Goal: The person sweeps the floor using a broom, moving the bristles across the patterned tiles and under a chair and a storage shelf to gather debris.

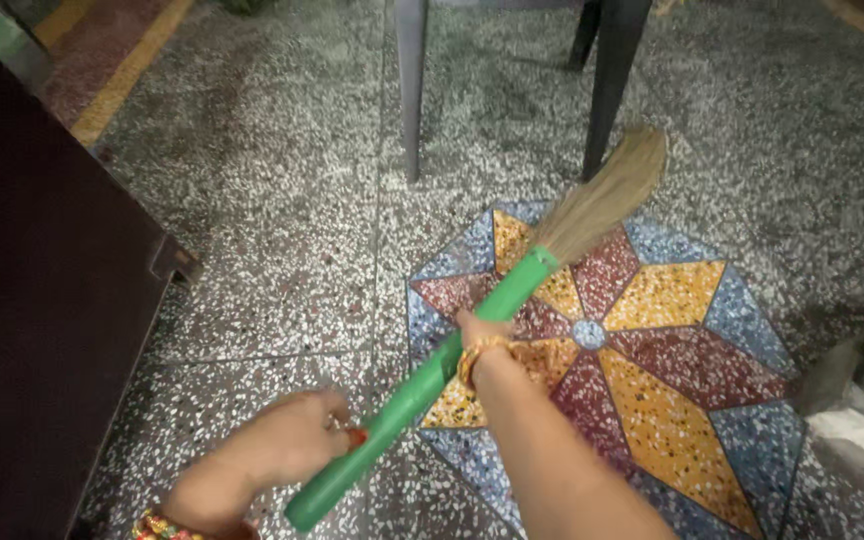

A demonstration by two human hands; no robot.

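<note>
Keep the broom [472, 330] low and angled so its bristles [607, 195] brush the floor [282, 200]. Left hand [287, 445], at 7 o'clock, closes around the green handle end. Right hand [477, 335], at centre, wraps the handle mid-length. Bristles lie at 1 o'clock, beside the chair legs [607, 90], over the star inlay [652, 340].

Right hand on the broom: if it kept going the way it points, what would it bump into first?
The right hand points up along the green broom handle, so it would probably meet the straw bristles first, then the dark chair leg. Depth is hard to judge.
</note>
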